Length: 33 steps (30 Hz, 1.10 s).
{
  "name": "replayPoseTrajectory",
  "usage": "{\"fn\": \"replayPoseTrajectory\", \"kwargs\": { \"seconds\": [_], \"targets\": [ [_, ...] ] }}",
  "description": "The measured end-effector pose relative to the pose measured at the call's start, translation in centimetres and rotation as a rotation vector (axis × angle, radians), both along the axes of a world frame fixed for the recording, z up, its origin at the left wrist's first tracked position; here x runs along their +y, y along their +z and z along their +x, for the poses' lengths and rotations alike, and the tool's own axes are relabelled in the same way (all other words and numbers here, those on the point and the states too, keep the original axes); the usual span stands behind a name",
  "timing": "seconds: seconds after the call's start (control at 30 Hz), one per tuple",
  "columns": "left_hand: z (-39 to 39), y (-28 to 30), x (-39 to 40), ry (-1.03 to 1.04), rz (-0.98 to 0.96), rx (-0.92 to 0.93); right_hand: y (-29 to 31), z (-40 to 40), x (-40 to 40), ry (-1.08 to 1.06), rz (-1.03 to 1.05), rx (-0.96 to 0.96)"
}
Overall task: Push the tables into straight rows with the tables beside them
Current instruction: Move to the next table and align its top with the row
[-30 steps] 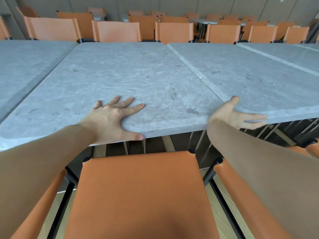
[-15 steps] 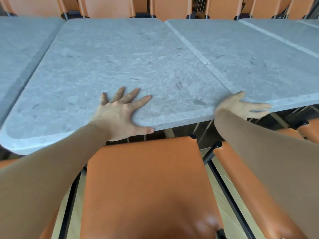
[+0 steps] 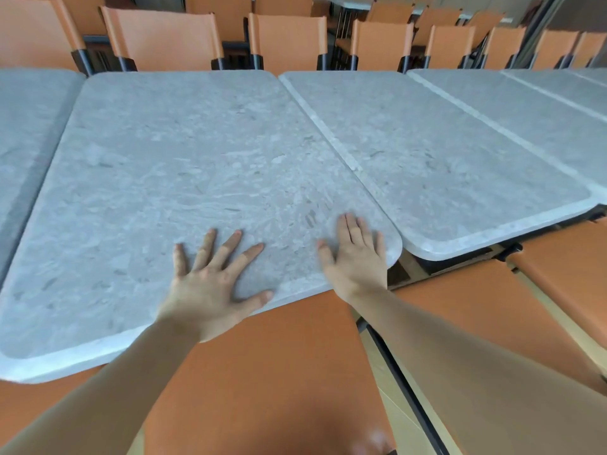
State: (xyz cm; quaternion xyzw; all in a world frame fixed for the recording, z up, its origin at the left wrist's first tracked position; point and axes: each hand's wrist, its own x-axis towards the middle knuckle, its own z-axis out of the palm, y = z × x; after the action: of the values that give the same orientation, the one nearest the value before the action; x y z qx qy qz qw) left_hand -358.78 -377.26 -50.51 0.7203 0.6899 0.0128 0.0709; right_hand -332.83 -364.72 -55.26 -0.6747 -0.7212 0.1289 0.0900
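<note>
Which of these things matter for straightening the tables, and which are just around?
Part of the job:
- grey stone-patterned table under both hands
- matching grey table to its right
- left hand, flat on top
- right hand, flat by the corner

Just around:
- orange leather chairs with black frames

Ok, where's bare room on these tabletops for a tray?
The middle table is bare beyond the left hand and right hand. The right table is bare too. Chair backs crowd the far edge.
</note>
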Motion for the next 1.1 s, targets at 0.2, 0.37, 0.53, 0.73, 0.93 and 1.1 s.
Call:
{"fn": "replayPoseTrajectory", "kwargs": {
  "seconds": [0.2,0.37,0.53,0.73,0.93,1.1],
  "targets": [
    [0.4,-0.4,-0.1,0.035,0.033,0.015,3.9,-1.3,-3.1,0.092,-0.096,-0.051],
    [0.6,-0.1,-0.3,0.064,0.003,0.008,4.8,-1.7,-3.3,0.110,-0.090,-0.091],
    [0.9,0.3,-0.5,0.086,-0.023,-0.011,5.4,-1.5,-3.3,0.118,-0.127,-0.128],
    [3.5,2.2,-0.9,0.215,-0.186,-0.023,7.1,-1.6,-2.9,0.155,-0.279,-0.203],
    [5.9,6.9,-0.9,0.304,-0.260,-0.080,10.3,-1.0,-2.8,0.206,-0.382,-0.259],
    [6.7,8.7,-4.8,0.285,-0.307,-0.067,12.8,1.0,-5.2,0.247,-0.579,-0.168]
  ]
}}
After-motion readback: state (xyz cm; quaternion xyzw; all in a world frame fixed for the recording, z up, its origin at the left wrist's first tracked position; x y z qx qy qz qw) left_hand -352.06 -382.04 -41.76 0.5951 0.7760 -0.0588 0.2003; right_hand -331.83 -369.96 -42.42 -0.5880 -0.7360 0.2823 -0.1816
